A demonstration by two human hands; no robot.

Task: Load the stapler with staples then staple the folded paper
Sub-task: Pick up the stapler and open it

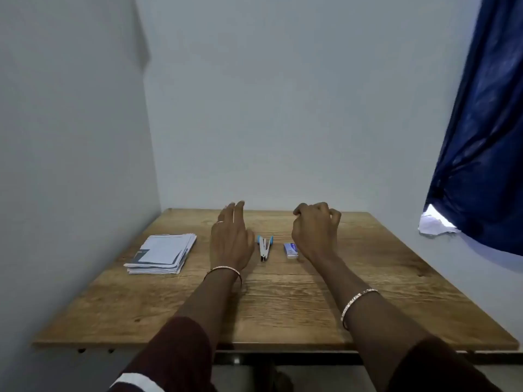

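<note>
The left hand (230, 239) hangs over the table (283, 312) with fingers straight and close together, holding nothing, its thumb side just beside the stapler (265, 247). The right hand (315, 230) hovers with fingers loosely curled inward, also holding nothing, just right of the small staple box (291, 249). Stapler and box lie apart on bare wood between the two hands, and the stapler's narrow end points toward the person. The stack of folded paper (162, 253) sits well left of the left hand, near the table's left edge and the wall. Open tabletop runs from the wrists to the near edge and out to the right edge, where a dark blue curtain (481, 123) hangs. The far edge meets a plain wall. The print on the box and papers is too small to read, and whether the stapler is open cannot be told. The table is grained wood planks; the stapler is white with light blue tips; a thin bangle (357, 302) circles each wrist.
</note>
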